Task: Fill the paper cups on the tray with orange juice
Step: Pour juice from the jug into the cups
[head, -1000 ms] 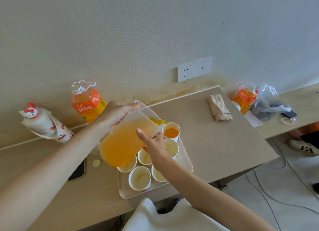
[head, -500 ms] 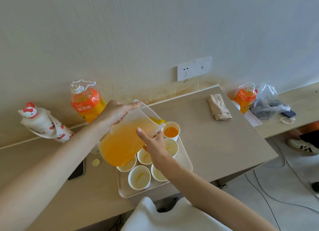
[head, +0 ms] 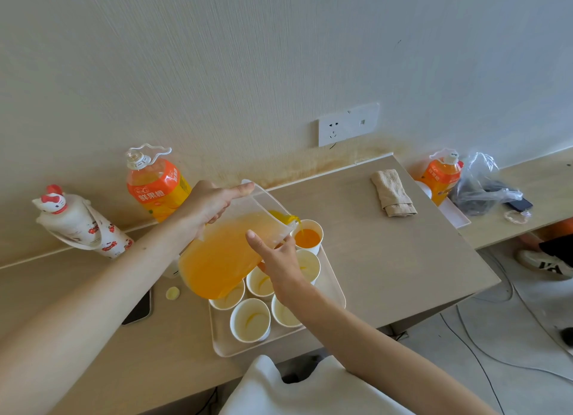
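Bright, soft daylight; wide-angle edge distortion

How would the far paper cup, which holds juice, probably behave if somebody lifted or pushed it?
The far paper cup looks thin-walled, so a firm squeeze would probably buckle it. Holding visible juice, it is likely heavier than the nearly empty cups and may slosh when pushed. Standing near the tray rim, it might tip there.

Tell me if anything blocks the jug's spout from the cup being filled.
Nothing visible does: the jug pours straight into the far cup, whose mouth is uncovered; the right hand touches the jug's side.
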`<state>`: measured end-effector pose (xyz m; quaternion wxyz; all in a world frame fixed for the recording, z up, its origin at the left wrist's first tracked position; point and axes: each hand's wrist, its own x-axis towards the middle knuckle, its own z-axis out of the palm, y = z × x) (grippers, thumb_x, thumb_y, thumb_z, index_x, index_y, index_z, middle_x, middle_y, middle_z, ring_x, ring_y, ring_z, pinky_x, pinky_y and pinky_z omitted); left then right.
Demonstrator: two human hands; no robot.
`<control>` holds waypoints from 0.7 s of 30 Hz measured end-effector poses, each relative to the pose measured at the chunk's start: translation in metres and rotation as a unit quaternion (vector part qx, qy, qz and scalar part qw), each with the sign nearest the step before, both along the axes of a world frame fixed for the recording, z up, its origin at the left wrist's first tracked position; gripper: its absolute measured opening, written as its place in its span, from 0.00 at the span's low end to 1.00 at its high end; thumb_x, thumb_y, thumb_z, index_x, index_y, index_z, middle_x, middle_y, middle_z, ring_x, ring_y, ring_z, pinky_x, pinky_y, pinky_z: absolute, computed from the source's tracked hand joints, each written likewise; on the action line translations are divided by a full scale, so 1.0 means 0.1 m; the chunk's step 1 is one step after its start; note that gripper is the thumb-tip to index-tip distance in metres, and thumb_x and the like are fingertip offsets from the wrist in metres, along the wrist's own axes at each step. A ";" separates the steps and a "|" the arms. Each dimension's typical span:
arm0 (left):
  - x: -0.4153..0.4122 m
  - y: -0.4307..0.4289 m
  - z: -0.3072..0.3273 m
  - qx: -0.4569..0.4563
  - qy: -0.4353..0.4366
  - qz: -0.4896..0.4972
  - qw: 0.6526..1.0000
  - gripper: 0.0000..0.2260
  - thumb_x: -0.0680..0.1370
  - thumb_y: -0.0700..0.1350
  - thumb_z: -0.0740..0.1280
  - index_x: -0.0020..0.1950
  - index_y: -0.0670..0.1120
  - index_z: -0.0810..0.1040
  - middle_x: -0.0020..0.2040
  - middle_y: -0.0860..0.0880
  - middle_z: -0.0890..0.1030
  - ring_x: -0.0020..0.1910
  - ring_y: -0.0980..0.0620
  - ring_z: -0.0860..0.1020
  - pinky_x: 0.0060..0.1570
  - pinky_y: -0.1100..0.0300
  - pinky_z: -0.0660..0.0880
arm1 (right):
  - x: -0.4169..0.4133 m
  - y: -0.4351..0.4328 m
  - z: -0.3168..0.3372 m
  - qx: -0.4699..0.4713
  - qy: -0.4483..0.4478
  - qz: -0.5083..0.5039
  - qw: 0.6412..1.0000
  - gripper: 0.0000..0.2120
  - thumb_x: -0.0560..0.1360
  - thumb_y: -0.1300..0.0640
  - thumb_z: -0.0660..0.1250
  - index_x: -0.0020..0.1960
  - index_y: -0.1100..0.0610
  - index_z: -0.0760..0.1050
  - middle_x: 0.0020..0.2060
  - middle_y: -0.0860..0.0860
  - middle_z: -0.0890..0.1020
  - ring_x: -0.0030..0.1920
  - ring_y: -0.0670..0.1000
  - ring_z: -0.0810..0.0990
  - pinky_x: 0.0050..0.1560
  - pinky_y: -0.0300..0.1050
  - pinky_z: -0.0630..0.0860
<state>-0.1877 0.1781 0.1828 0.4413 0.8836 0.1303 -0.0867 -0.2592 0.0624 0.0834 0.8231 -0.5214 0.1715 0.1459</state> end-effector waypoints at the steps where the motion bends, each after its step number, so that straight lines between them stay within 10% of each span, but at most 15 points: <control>1: 0.00 0.00 0.00 -0.001 0.000 -0.001 1.000 0.27 0.70 0.61 0.72 0.25 0.47 0.62 0.19 0.52 0.63 0.24 0.52 0.60 0.32 0.57 0.62 | 0.00 0.00 0.00 0.000 0.001 0.000 1.000 0.38 0.68 0.47 0.77 0.70 0.52 0.60 0.58 0.48 0.77 0.53 0.44 0.78 0.45 0.37 0.74; 21: -0.02 -0.02 0.00 -0.011 -0.002 0.001 1.000 0.26 0.71 0.60 0.72 0.26 0.47 0.62 0.20 0.52 0.62 0.24 0.52 0.60 0.31 0.57 0.61 | -0.01 0.00 -0.03 0.001 0.009 -0.001 1.000 0.38 0.68 0.48 0.77 0.70 0.53 0.60 0.58 0.49 0.78 0.53 0.45 0.78 0.42 0.35 0.73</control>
